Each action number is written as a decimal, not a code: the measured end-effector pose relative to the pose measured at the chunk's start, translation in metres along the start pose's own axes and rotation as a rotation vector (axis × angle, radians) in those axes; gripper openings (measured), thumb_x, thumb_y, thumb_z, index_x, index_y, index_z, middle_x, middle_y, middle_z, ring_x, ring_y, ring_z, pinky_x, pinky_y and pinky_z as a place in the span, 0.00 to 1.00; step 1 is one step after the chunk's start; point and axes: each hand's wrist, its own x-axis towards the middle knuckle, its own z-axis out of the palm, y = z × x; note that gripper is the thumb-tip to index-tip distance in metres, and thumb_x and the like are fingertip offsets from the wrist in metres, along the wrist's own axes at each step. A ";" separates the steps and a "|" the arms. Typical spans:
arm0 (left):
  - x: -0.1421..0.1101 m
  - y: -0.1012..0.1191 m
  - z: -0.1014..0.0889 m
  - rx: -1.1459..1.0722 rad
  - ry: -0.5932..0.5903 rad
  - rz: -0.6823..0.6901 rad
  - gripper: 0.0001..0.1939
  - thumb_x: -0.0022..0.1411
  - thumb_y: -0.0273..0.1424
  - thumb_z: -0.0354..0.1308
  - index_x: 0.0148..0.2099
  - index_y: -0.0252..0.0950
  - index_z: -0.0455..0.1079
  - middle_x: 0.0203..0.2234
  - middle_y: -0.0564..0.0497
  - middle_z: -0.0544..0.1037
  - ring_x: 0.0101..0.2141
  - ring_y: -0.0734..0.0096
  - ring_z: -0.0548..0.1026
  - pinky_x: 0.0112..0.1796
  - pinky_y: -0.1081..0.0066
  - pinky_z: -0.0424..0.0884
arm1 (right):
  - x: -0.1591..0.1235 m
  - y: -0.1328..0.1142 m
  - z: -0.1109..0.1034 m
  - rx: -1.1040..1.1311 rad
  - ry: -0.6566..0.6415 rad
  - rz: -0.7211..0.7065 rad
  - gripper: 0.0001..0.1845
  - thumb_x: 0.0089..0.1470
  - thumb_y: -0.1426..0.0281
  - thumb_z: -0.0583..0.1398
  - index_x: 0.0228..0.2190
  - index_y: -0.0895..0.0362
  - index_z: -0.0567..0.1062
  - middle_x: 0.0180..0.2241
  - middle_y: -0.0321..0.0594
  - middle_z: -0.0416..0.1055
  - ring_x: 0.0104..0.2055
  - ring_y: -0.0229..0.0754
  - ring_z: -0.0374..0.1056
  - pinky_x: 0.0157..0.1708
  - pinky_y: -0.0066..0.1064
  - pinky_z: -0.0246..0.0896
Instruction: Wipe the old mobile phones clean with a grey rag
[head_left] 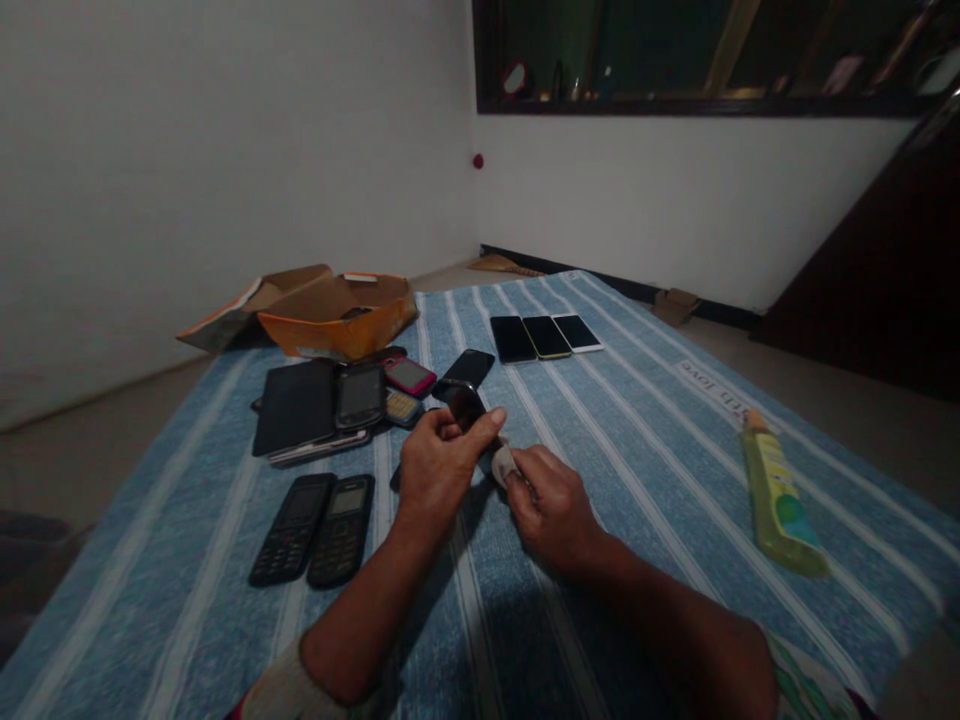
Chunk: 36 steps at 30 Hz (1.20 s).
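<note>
In the middle of the head view, my left hand (441, 465) is closed around a dark mobile phone (466, 405), tilted up above the bed cover. My right hand (553, 500) pinches a small pale cloth (505, 465) against the phone's lower end. Left of my hands lie a pink phone (411, 376), a blue keypad phone (403, 408) and a dark touchscreen phone (361, 396). Two black keypad phones, a left one (294, 528) and a right one (342, 530), rest side by side nearer me. Part of the held phone is hidden by my fingers.
An open orange cardboard box (341, 325) stands at the back left, near a flat black device (296, 405). Three phones lie in a row at the back, a white one (577, 333) rightmost. A bottle of yellow-green liquid (784, 505) lies right on the striped blue cover (637, 480).
</note>
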 end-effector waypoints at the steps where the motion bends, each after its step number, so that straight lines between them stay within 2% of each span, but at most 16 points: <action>1: 0.001 -0.001 0.000 -0.002 0.002 -0.001 0.33 0.39 0.53 0.69 0.39 0.32 0.72 0.28 0.48 0.77 0.32 0.60 0.77 0.32 0.65 0.71 | -0.002 0.001 0.000 -0.015 -0.012 -0.001 0.11 0.59 0.75 0.49 0.34 0.56 0.72 0.27 0.40 0.66 0.29 0.41 0.62 0.30 0.31 0.57; 10: 0.003 -0.002 0.000 -0.037 0.021 0.002 0.31 0.39 0.54 0.69 0.35 0.33 0.72 0.28 0.47 0.77 0.32 0.59 0.77 0.32 0.64 0.73 | -0.020 0.007 -0.001 -0.236 -0.069 -0.062 0.10 0.58 0.77 0.50 0.31 0.57 0.70 0.26 0.40 0.67 0.29 0.42 0.61 0.30 0.32 0.53; 18: 0.008 0.000 -0.004 -0.142 0.069 -0.050 0.28 0.40 0.51 0.69 0.33 0.34 0.70 0.26 0.51 0.74 0.30 0.64 0.75 0.30 0.65 0.74 | -0.030 0.015 0.004 -0.381 -0.084 -0.111 0.10 0.55 0.79 0.51 0.28 0.56 0.69 0.26 0.41 0.66 0.30 0.43 0.60 0.30 0.33 0.52; 23: 0.011 0.005 -0.008 -0.191 0.061 -0.103 0.24 0.41 0.48 0.69 0.31 0.34 0.69 0.25 0.52 0.74 0.29 0.66 0.76 0.29 0.68 0.73 | -0.029 0.018 0.001 -0.413 -0.166 -0.139 0.10 0.54 0.79 0.53 0.27 0.56 0.70 0.26 0.40 0.66 0.30 0.44 0.61 0.31 0.33 0.53; 26: 0.013 0.006 -0.011 -0.175 0.075 -0.104 0.23 0.41 0.49 0.68 0.27 0.35 0.67 0.23 0.53 0.73 0.27 0.67 0.75 0.26 0.70 0.72 | -0.025 0.024 -0.006 -0.462 -0.200 -0.080 0.09 0.53 0.80 0.55 0.27 0.57 0.72 0.27 0.41 0.68 0.31 0.44 0.62 0.31 0.33 0.53; 29: 0.015 0.005 -0.013 -0.135 0.052 -0.101 0.24 0.42 0.51 0.66 0.25 0.36 0.66 0.21 0.53 0.72 0.25 0.68 0.74 0.26 0.70 0.71 | -0.018 0.034 -0.014 -0.475 -0.190 0.060 0.09 0.53 0.79 0.55 0.27 0.58 0.73 0.27 0.42 0.69 0.30 0.43 0.64 0.31 0.32 0.54; 32: 0.016 0.002 -0.013 0.032 -0.032 -0.065 0.24 0.43 0.53 0.65 0.24 0.36 0.66 0.18 0.54 0.71 0.23 0.67 0.72 0.25 0.69 0.69 | -0.010 0.044 -0.021 -0.388 -0.163 0.188 0.11 0.54 0.78 0.54 0.27 0.58 0.74 0.28 0.41 0.71 0.31 0.42 0.66 0.32 0.30 0.55; 36: 0.020 0.004 -0.005 0.346 -0.149 0.057 0.27 0.46 0.58 0.60 0.21 0.38 0.66 0.16 0.52 0.70 0.22 0.64 0.71 0.24 0.68 0.64 | -0.004 0.051 -0.025 -0.244 -0.112 0.259 0.11 0.54 0.76 0.53 0.28 0.57 0.75 0.28 0.40 0.72 0.32 0.41 0.68 0.34 0.29 0.57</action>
